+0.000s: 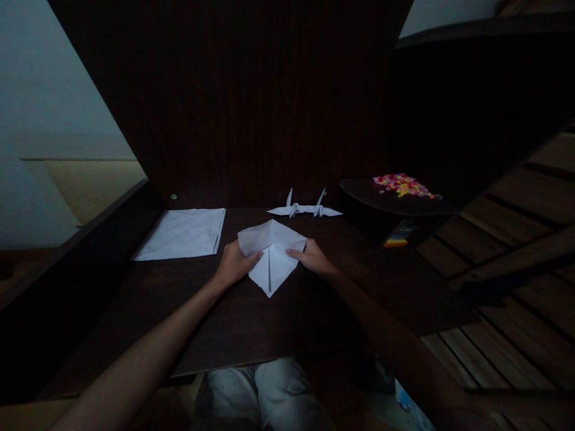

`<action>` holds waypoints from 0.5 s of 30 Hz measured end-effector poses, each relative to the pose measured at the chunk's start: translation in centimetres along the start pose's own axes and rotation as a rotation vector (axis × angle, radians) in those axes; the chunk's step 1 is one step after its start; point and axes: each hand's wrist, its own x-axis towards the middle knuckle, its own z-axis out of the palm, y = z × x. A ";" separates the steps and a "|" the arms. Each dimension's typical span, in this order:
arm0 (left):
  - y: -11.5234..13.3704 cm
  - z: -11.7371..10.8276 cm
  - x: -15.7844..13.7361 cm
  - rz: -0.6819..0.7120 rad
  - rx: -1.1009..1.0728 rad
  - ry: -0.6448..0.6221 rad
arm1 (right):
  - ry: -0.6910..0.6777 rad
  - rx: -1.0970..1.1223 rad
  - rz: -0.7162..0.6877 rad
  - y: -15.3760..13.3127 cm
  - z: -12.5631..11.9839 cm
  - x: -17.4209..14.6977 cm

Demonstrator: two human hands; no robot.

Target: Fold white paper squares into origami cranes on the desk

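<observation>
Dark wood forms the desk (314,323) across the lower middle of the frame, under dim light. At the bottom centre, below the desk's near edge, 2 legs (287,389) in pale cloth show. A blue and white thing (404,398), too dim to name, sits at the bottom right.

From the lower corners, 2 bare forearms reach toward the centre. The left hand (233,262) pinches the sheet (282,266) at its left side, thumb on the near face, most fingers hidden behind. The right hand (315,257) pinches the right side the same way, its thumb pointing inward. Between the 2 hands, the white sheet is at the centre of the frame, partly folded: its lower part comes to a point toward the legs, a narrow slit runs up its middle, and its upper part spreads into a wide flap with 1 peak.

Left of centre, a white paper stack (179,233) lies flat, near the side board (90,257). Just beyond the sheet, 2 joined paper cranes (308,209) lie in a row, each with 1 upright spike. Right of them, a small shelf (359,191) bears a pile of pink, red and yellow bits (399,184); an orange and yellow thing (395,243) shows under it.

Wooden slats (516,311) fill the right edge. Behind everything rise the back panel (269,108) and, upper left, a pale wall (54,90).
</observation>
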 end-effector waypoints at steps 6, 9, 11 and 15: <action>-0.1 0.1 0.1 -0.014 -0.010 0.109 | 0.019 -0.026 0.014 0.2 0.1 0.0; -0.1 0.1 0.2 -0.014 0.014 0.138 | 0.011 -0.062 0.024 0.3 0.1 0.1; -0.1 0.1 0.2 0.000 0.027 0.143 | -0.009 -0.068 0.030 0.2 0.1 0.0; -0.1 0.1 0.1 0.025 0.065 0.129 | -0.060 -0.053 0.025 -0.2 0.1 -0.3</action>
